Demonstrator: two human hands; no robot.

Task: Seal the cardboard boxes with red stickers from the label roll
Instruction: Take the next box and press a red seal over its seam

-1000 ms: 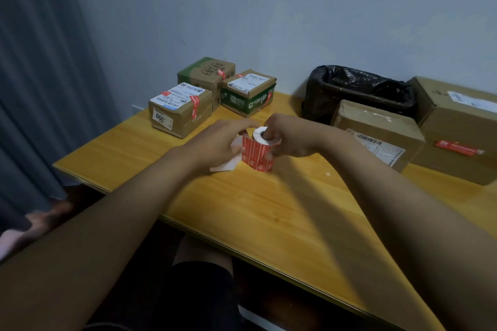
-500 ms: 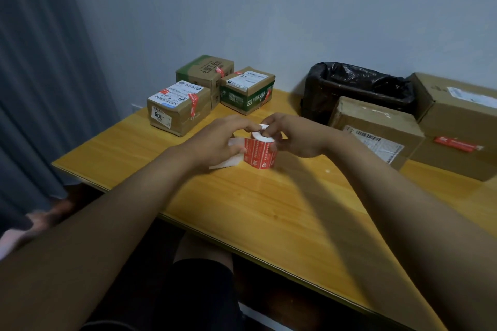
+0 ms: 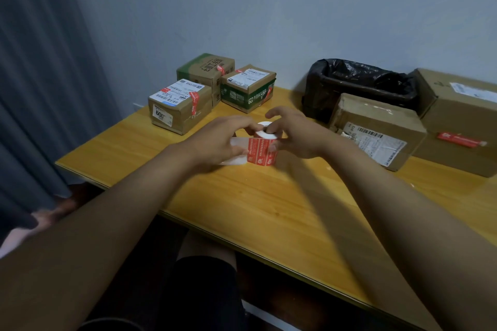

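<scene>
- Head view: roll (image 3: 263, 149) stands on end mid-table (image 3: 269, 209), axis vertical, between both hands.
- Right hand (image 3: 298, 134): fingers curled around the roll's right side, one in the core.
- Left hand (image 3: 215, 142): fingertips pinched at the roll's left edge; whether a sticker is caught, cannot tell.
- Unsealed box (image 3: 376, 129): right, nearer the right hand.

white side label on the near-left brown cardboard box (image 3: 179, 106): "600" | barcodes on its top label: unreadable | print on the other boxes and the red sticker roll (image 3: 262, 152): too small to read
</scene>
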